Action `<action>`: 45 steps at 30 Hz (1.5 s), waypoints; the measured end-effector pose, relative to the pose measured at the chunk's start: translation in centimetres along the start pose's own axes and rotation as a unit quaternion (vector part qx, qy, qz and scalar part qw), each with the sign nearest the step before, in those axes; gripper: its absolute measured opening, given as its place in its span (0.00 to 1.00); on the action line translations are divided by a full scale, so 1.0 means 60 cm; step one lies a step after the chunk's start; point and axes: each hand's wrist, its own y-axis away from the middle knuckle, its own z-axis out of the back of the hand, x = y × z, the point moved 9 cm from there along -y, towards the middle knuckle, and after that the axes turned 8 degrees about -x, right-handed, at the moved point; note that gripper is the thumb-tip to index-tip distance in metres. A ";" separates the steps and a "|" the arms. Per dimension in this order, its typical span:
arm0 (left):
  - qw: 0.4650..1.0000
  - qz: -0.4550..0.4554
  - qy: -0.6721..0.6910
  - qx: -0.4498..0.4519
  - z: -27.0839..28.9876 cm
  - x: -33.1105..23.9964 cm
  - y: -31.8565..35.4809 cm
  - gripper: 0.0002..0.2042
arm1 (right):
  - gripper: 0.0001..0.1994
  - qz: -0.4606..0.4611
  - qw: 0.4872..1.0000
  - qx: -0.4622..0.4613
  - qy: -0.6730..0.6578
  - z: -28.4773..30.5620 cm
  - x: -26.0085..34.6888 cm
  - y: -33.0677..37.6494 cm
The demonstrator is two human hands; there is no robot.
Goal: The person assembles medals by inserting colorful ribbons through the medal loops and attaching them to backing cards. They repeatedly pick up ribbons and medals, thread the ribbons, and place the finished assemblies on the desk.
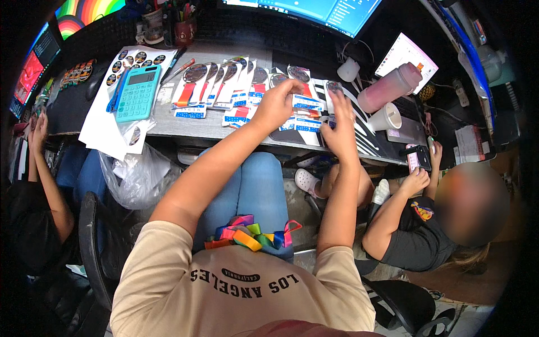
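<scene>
Where bagged medals (241, 84) lie overlapping on the bench (191, 130), the left hand (279, 104) bends over them, the right hand (341, 124) beside it, thumb apart. Whether either grips one cannot be told.

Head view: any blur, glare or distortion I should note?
In the head view, a smooth blur covers the head of the co-worker at right; the calculator looks fairly crisp; the top monitor glows brightly against dark surroundings; in that same view, the corners fall to black around the fisheye circle.
</scene>
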 end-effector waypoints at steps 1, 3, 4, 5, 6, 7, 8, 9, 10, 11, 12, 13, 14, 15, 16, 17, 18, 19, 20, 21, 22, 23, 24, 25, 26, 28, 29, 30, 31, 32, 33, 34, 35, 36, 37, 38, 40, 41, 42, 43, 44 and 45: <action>1.000 -0.004 -0.001 0.006 -0.002 -0.002 0.001 0.17 | 0.36 0.033 0.999 0.003 0.034 -0.008 0.023 -0.002; 0.999 -0.013 0.027 0.019 -0.004 -0.009 0.002 0.19 | 0.32 0.077 0.996 -0.003 0.033 -0.019 0.054 -0.014; 1.000 -0.018 0.009 0.008 0.001 -0.012 0.002 0.20 | 0.30 0.065 0.998 0.001 0.001 -0.027 0.056 -0.022; 1.000 -0.022 -0.008 -0.005 0.006 -0.014 0.002 0.21 | 0.28 0.062 0.997 -0.002 -0.035 -0.031 0.059 -0.025; 0.999 -0.039 -0.021 -0.024 0.014 -0.020 0.003 0.22 | 0.26 0.077 0.996 -0.035 -0.026 -0.025 0.063 -0.026; 0.997 -0.054 -0.004 -0.046 0.022 -0.027 0.004 0.24 | 0.23 0.101 0.992 -0.075 -0.022 -0.015 0.069 -0.025; 0.997 -0.050 -0.006 -0.054 0.026 -0.027 0.004 0.24 | 0.21 0.128 0.984 -0.121 -0.021 -0.003 0.076 -0.023; 0.997 -0.046 -0.005 -0.060 0.029 -0.026 0.008 0.24 | 0.17 0.144 0.983 -0.111 -0.029 -0.005 0.079 -0.020; 0.998 -0.021 -0.006 -0.060 0.031 -0.020 0.010 0.25 | 0.15 0.195 0.974 -0.109 -0.029 -0.004 0.093 -0.015; 0.999 -0.017 0.034 -0.033 0.024 -0.020 0.013 0.26 | 0.14 0.190 0.978 -0.076 -0.026 -0.014 0.092 -0.014; 0.998 -0.035 0.033 -0.032 0.025 -0.026 0.014 0.26 | 0.15 0.183 0.981 -0.055 -0.031 -0.019 0.091 -0.015; 0.998 -0.045 0.033 -0.031 0.025 -0.029 0.014 0.26 | 0.19 0.178 0.983 -0.033 -0.007 -0.027 0.090 -0.017; 0.998 -0.053 0.033 -0.031 0.026 -0.032 0.015 0.26 | 0.19 0.160 0.987 -0.029 -0.008 -0.029 0.085 -0.019; 0.997 -0.051 0.024 -0.051 0.033 -0.031 0.013 0.25 | 0.20 0.156 0.987 -0.026 -0.012 -0.031 0.084 -0.022; 0.995 -0.061 0.004 -0.074 0.040 -0.035 0.011 0.24 | 0.20 0.153 0.988 -0.024 -0.016 -0.035 0.082 -0.026; 0.993 -0.068 -0.013 -0.091 0.048 -0.038 0.012 0.24 | 0.25 0.070 0.993 0.035 -0.090 -0.052 0.059 -0.030; 0.992 -0.066 -0.030 -0.107 0.056 -0.040 0.014 0.23 | 0.26 0.031 0.992 0.066 -0.098 -0.065 0.046 -0.030; 0.986 -0.090 -0.064 -0.125 0.062 -0.050 0.017 0.21 | 0.24 0.049 0.994 0.062 -0.073 -0.067 0.046 -0.031; 0.986 -0.092 -0.080 -0.113 0.061 -0.053 0.020 0.20 | 0.23 0.064 0.995 0.054 -0.053 -0.068 0.045 -0.032; 0.986 -0.086 -0.095 -0.102 0.061 -0.055 0.030 0.19 | 0.21 0.047 0.996 0.045 -0.061 -0.068 0.036 -0.035; 0.987 -0.080 -0.107 -0.091 0.061 -0.057 0.040 0.18 | 0.18 0.031 0.997 0.035 -0.068 -0.068 0.027 -0.038; 0.982 -0.088 -0.153 -0.060 0.055 -0.061 0.054 0.17 | 0.16 0.015 0.996 0.032 -0.082 -0.070 0.020 -0.041; 0.982 -0.081 -0.168 -0.041 0.053 -0.061 0.065 0.17 | 0.14 0.026 0.997 0.017 -0.078 -0.067 0.020 -0.046; 0.980 -0.082 -0.180 -0.024 0.052 -0.062 0.076 0.17 | 0.13 0.036 0.996 0.009 -0.078 -0.063 0.020 -0.049; 0.978 -0.069 -0.195 0.002 0.050 -0.058 0.084 0.17 | 0.11 0.022 0.997 0.004 -0.073 -0.060 0.015 -0.054; 0.979 -0.069 -0.191 -0.001 0.056 -0.060 0.088 0.18 | 0.06 0.053 0.997 -0.017 -0.057 -0.045 0.023 -0.055; 0.981 -0.067 -0.181 -0.009 0.059 -0.061 0.087 0.18 | 0.06 0.071 0.996 -0.025 -0.039 -0.035 0.027 -0.054; 0.983 -0.073 -0.167 -0.020 0.063 -0.064 0.085 0.18 | 0.06 0.096 0.995 -0.036 -0.020 -0.025 0.034 -0.053; 0.986 -0.044 -0.161 -0.023 0.066 -0.055 0.083 0.18 | 0.05 0.102 0.994 -0.018 -0.033 -0.021 0.036 -0.046; 0.988 -0.022 -0.151 -0.026 0.069 -0.049 0.082 0.18 | 0.05 0.134 0.990 0.008 -0.040 -0.019 0.047 -0.038; 0.990 -0.006 -0.139 -0.032 0.071 -0.044 0.081 0.19 | 0.07 0.141 0.989 0.040 -0.031 -0.023 0.051 -0.030; 0.990 0.000 -0.135 -0.031 0.072 -0.042 0.080 0.20 | 0.08 0.142 0.987 0.073 -0.018 -0.029 0.053 -0.021; 0.991 0.001 -0.129 -0.034 0.073 -0.041 0.080 0.20 | 0.09 0.147 0.986 0.068 -0.033 -0.024 0.061 -0.013; 0.992 0.002 -0.123 -0.037 0.073 -0.040 0.080 0.21 | 0.10 0.141 0.987 0.068 -0.039 -0.024 0.065 -0.006; 0.992 0.008 -0.117 -0.040 0.074 -0.038 0.080 0.22 | 0.11 0.125 0.989 0.076 -0.038 -0.027 0.066 0.000; 0.993 0.013 -0.110 -0.043 0.075 -0.035 0.080 0.23 | 0.12 0.134 0.988 0.065 -0.041 -0.025 0.074 0.005; 0.994 0.014 -0.099 -0.044 0.075 -0.032 0.081 0.23 | 0.14 0.143 0.988 0.051 -0.035 -0.028 0.083 0.015; 0.995 0.009 -0.095 -0.042 0.074 -0.032 0.081 0.22 | 0.15 0.142 0.988 0.045 -0.034 -0.032 0.083 0.017; 0.995 -0.002 -0.087 -0.041 0.073 -0.035 0.081 0.21 | 0.15 0.120 0.991 0.046 -0.026 -0.036 0.074 0.016; 0.996 0.010 -0.078 -0.035 0.073 -0.031 0.081 0.22 | 0.15 0.118 0.992 0.041 -0.022 -0.040 0.070 0.015; 0.997 0.017 -0.065 -0.032 0.073 -0.029 0.081 0.24 | 0.15 0.121 0.992 0.029 -0.024 -0.041 0.066 0.013; 0.998 0.020 -0.047 -0.033 0.074 -0.029 0.081 0.26 | 0.14 0.139 0.990 0.004 -0.006 -0.040 0.065 0.011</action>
